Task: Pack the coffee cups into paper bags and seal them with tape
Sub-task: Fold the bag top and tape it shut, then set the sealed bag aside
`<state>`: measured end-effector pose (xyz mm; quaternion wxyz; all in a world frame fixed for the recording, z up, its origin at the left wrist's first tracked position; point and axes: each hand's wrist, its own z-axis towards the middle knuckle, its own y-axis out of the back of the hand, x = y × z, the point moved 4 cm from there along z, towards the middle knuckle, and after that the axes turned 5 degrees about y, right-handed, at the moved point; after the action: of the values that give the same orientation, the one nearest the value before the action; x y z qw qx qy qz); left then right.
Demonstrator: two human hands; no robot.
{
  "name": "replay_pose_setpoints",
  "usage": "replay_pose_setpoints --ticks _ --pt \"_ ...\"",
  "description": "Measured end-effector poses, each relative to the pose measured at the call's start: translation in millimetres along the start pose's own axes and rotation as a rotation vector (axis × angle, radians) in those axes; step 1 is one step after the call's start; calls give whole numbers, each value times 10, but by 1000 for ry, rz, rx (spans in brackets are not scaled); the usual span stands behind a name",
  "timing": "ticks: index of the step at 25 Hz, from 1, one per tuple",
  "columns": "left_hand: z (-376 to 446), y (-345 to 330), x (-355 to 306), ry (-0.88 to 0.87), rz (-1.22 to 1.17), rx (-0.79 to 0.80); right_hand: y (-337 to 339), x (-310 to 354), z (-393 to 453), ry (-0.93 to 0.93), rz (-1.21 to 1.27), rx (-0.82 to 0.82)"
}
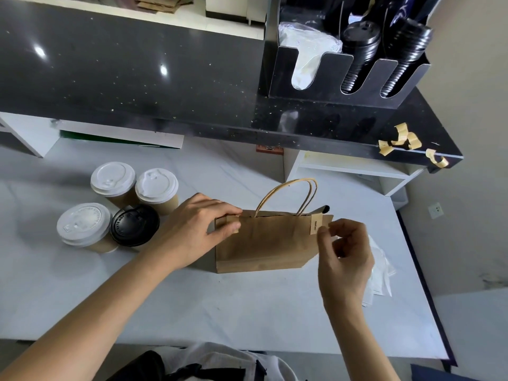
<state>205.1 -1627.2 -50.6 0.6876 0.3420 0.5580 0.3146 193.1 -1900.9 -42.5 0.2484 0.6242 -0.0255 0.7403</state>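
- Because the paper bag (264, 243) is thin kraft, I judge it light and easily creased, so I would hold it by its folded top edge rather than the flat side; it stands on the white counter (192, 298), between my two hands.
- My left hand (198, 229) pinches the bag's top left corner, thumb in front and fingers over the rim, keeping the mouth pressed closed.
- My right hand (343, 251) is at the top right corner, thumb and forefinger pinched together just beside the tape strip (315, 224) that folds over the rim; I cannot tell whether they touch it.
- The twisted paper handles (291, 196) stand upright; they look soft, poor for steadying.
- What is inside the bag is hidden.
- Four lidded cups sit left of the bag, close together: three with white lids (112, 178) and one with a black lid (134, 224). I expect them to crush if squeezed.
- On the dark shelf, a holder (346, 86) carries stacked black lids.
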Motion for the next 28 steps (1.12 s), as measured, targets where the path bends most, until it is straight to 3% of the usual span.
replay_pose_setpoints --ticks 5,9,13,19,28 --pt "-27 -49 2 38 -50 -11 122 -267 163 -1 23 4" --pt "-107 -127 -19 121 -182 -89 36 -545 158 -45 13 223" --pt "-375 -341 41 360 -436 -219 -26 -742 64 -88 47 424" --pt "-716 -730 18 514 -704 -169 -86 -926 -39 -123 84 611" --pt "-758 -618 -320 519 -708 -235 -69 -660 105 30 62 594"
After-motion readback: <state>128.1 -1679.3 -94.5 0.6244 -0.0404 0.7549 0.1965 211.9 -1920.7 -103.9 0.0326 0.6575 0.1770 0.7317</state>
